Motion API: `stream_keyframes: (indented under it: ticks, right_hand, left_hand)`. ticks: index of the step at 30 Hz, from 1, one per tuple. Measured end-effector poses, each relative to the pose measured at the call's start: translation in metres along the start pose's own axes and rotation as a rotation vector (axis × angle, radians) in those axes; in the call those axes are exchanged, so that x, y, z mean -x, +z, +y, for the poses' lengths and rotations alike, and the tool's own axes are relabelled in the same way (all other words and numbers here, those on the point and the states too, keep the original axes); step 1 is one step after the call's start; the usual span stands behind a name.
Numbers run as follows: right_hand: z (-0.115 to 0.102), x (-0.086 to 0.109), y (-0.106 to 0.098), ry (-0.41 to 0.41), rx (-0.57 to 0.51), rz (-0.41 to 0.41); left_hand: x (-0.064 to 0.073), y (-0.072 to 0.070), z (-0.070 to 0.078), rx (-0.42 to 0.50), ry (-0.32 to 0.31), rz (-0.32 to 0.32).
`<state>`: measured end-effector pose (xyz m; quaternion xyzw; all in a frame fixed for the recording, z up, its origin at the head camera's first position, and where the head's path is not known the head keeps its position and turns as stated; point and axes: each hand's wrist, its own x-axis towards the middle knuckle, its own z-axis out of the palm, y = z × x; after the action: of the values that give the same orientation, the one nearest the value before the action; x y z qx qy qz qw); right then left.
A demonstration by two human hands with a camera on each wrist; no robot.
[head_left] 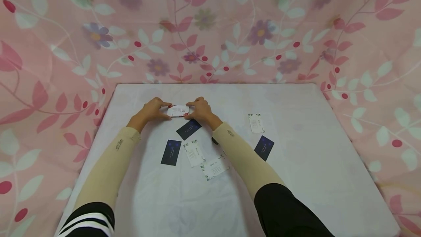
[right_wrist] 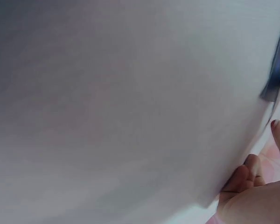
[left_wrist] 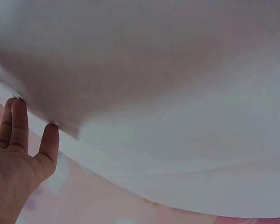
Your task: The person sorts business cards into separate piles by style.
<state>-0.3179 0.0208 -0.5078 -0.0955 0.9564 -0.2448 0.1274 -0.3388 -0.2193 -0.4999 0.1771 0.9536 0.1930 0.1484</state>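
Note:
At the far left of the table, a white business card [head_left: 178, 111] with red flowers at its corners lies between both hands. My left hand [head_left: 154, 109] pinches its left end between thumb and fingers. From the other side, my right hand [head_left: 200, 111] pinches the right end. A dark blue card [head_left: 188, 130] lies just below the right hand. In the left wrist view, the left hand [left_wrist: 18, 149] has its fingertips down at the white cloth. The right hand [right_wrist: 252, 191] shows at the lower right of its wrist view.
Nearer me lie another dark blue card [head_left: 171, 152] and two leaf-bordered white cards [head_left: 194, 153], one partly behind the right sleeve. Further right are a leaf-bordered card [head_left: 256, 123] and a blue card [head_left: 264, 147]. A dark object [head_left: 214, 140] peeks from beside the right forearm. Floral fabric surrounds the table.

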Motion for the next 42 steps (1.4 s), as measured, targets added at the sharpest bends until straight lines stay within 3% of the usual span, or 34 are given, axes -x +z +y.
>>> stream_keyframes:
  ticks: [18, 42]
  right_hand:
    - [-0.0010, -0.0012, 0.0005, 0.000, 0.039, -0.009]
    - [0.0005, -0.0012, -0.0003, -0.013, -0.018, -0.011]
  left_hand:
    - [-0.0019, -0.0006, 0.0022, -0.007, -0.030, -0.040]
    - [-0.0014, 0.0012, 0.0009, -0.013, -0.032, -0.056]
